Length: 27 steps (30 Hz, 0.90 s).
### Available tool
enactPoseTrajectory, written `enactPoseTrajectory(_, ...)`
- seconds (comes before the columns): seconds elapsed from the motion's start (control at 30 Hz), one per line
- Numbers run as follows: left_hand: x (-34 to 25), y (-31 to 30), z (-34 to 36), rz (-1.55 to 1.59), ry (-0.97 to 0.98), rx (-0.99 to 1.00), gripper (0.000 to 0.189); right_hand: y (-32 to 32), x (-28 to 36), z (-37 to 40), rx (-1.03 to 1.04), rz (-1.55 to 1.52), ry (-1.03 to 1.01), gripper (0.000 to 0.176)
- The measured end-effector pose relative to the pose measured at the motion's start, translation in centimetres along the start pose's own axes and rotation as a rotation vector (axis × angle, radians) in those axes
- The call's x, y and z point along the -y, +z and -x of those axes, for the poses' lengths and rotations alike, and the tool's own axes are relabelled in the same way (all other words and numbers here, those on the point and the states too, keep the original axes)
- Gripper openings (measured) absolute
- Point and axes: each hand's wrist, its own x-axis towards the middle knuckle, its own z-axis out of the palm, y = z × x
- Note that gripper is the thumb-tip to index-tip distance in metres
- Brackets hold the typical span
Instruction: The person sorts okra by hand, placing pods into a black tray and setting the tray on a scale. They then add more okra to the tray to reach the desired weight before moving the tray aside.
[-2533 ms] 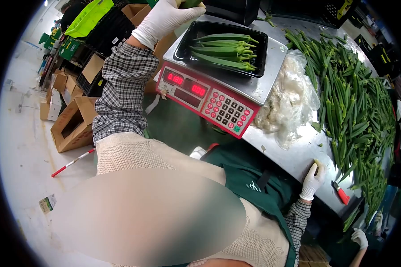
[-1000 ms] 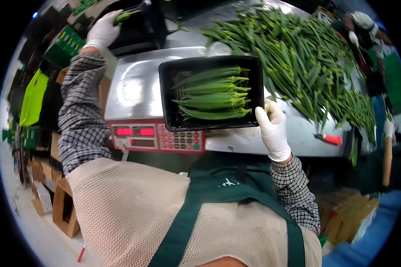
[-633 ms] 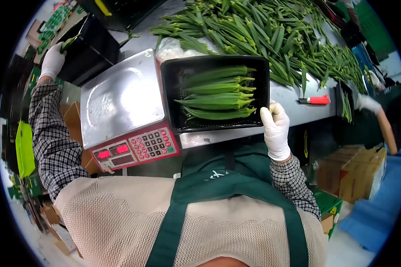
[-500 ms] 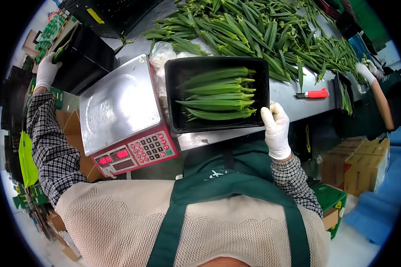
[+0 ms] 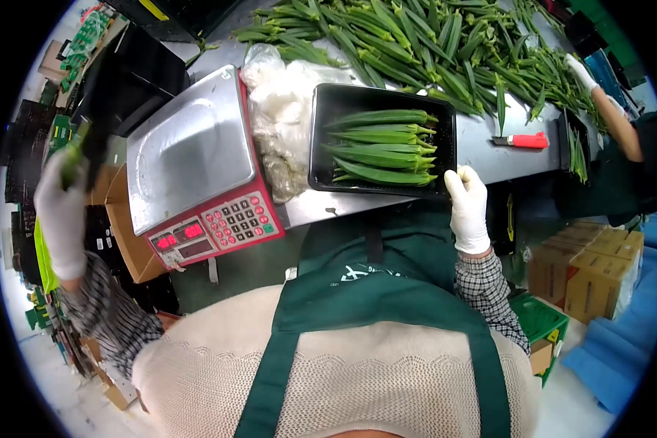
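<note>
My right hand (image 5: 469, 208), in a white glove, pinches the near right corner of a black tray (image 5: 384, 187). Several green okra pods (image 5: 383, 150) lie side by side in that tray, which is over the metal table. At the far left my gloved left hand (image 5: 62, 212) is smeared by motion. Its fingers close around a blurred black tray (image 5: 101, 139), seen nearly edge-on, with some green okra (image 5: 73, 162) at the fingers. Between my hands stands a red scale (image 5: 252, 232) with a bare metal pan (image 5: 190, 146) and lit red digits.
A large okra heap (image 5: 416, 44) covers the back of the table. Clear plastic bags (image 5: 281, 109) lie beside the scale. A red-handled knife (image 5: 522, 140) lies at the right, near another tray. A co-worker's arm (image 5: 613, 117) reaches in there. Black containers (image 5: 142, 77) stand at left.
My left hand has moved down and toward me from the black containers, bringing the dark tray. My right hand's tray has shifted right, away from the scale, uncovering the plastic bags.
</note>
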Motion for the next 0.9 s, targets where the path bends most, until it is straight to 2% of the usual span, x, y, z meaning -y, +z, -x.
enactPoseTrajectory(0.07,-4.7,1.6,2.9,0.138,-0.203,0.219,0.021,-1.0,-1.4,-0.2,0.021,0.065,0.028,0.027)
enactPoseTrajectory(0.2,-6.6,5.6,5.9,0.326,-0.464,0.446,0.021,-3.0,-2.2,-1.8,0.133,0.285,0.075,0.024)
enactPoseTrajectory(0.27,-6.9,5.3,5.6,0.479,-0.513,0.371,0.025,-4.0,-0.8,-2.4,0.222,0.389,0.166,0.022)
enactPoseTrajectory(0.3,-6.3,5.0,5.3,0.528,-0.567,0.363,0.027,-4.5,0.1,-2.6,0.206,0.529,0.02,0.019)
enactPoseTrajectory(0.33,-6.9,4.4,4.7,0.603,-0.64,0.305,0.025,-4.1,1.3,-2.8,0.079,0.567,-0.087,0.017)
enactPoseTrajectory(0.4,-7.3,4.1,4.3,0.634,-0.588,0.181,0.023,-3.4,2.2,-3.9,0.032,0.461,-0.289,0.014)
enactPoseTrajectory(0.43,-8.9,3.9,3.7,0.656,-0.573,0.147,0.023,-2.2,3.4,-4.1,0.115,0.416,-0.274,0.012)
enactPoseTrajectory(0.47,-10.9,3.8,3.0,0.617,-0.438,0.208,0.024,-1.1,3.5,-5.1,0.162,0.548,-0.571,0.011)
enactPoseTrajectory(0.53,-15.1,3.8,1.8,0.537,-0.168,0.319,0.027,0.6,2.5,-6.7,0.262,0.784,-0.769,0.011)
enactPoseTrajectory(0.6,-17.3,5.7,2.3,0.629,0.014,0.391,0.034,1.1,1.6,-7.7,0.342,1.0,-0.757,0.012)
enactPoseTrajectory(0.67,-19.2,7.6,3.0,0.683,0.095,0.442,0.035,1.4,1.5,-8.1,0.431,1.134,-0.69,0.013)
enactPoseTrajectory(0.73,-21.0,9.3,4.2,0.764,0.083,0.433,0.032,1.4,2.1,-8.5,0.518,1.185,-0.568,0.015)
enactPoseTrajectory(0.83,-23.0,11.4,5.2,0.928,0.047,0.422,0.035,1.4,2.3,-9.3,0.629,1.085,-0.501,0.018)
enactPoseTrajectory(0.9,-23.9,12.4,5.7,1.005,0.028,0.416,0.033,1.4,2.9,-9.8,0.688,1.002,-0.382,0.019)
